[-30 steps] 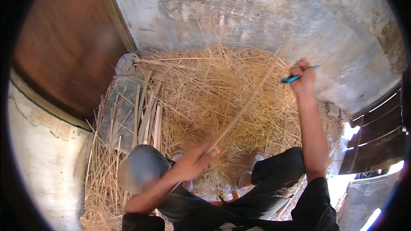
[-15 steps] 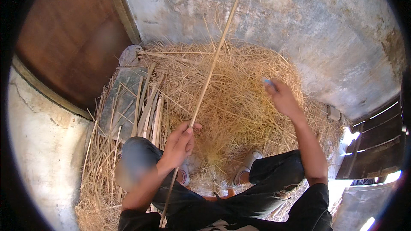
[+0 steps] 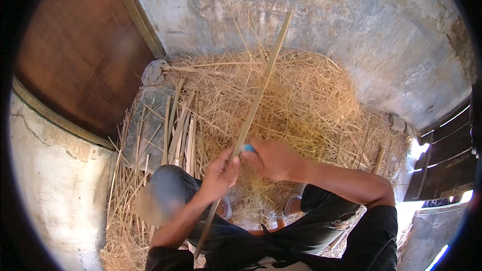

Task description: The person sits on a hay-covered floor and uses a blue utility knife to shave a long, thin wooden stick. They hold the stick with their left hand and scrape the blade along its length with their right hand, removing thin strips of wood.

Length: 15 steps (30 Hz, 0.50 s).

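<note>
1. Bamboo, pale and split thin: in the head view a long strip [image 3: 256,98] is running from near the grey wall [image 3: 311,15] down past the person's knees, and the left hand [image 3: 221,173] is gripping it closed around its middle.
2. The right hand [image 3: 273,159] is closing on a small blue-handled tool [image 3: 247,147], pressing it against the strip just beside the left thumb.
3. Shavings and straw [image 3: 301,100] are piling over the floor ahead, with more cut strips [image 3: 178,130] lying at the left.
4. The step in hand looks like paring the strip; the next stroke probably calls for a steady left grip and the blade angled away from the fingers.
</note>
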Tool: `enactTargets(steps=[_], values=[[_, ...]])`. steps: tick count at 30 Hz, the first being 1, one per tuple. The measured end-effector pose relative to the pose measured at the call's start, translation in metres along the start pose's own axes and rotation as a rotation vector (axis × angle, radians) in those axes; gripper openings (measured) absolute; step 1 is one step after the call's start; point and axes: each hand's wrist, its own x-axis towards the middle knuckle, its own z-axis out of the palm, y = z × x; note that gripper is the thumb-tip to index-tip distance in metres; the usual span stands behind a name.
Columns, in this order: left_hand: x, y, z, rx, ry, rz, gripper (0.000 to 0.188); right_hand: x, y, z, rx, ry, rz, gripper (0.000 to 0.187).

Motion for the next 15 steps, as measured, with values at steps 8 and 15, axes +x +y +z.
enactTargets(steps=[8,15], values=[[-0.013,-0.004,-0.005,0.174,0.019,0.018,0.04,0.019,0.011,-0.042,-0.083,0.027,0.068,0.035],[-0.009,-0.004,-0.015,0.16,0.03,0.008,0.044,0.023,0.006,-0.012,-0.196,-0.092,-0.029,0.037]])
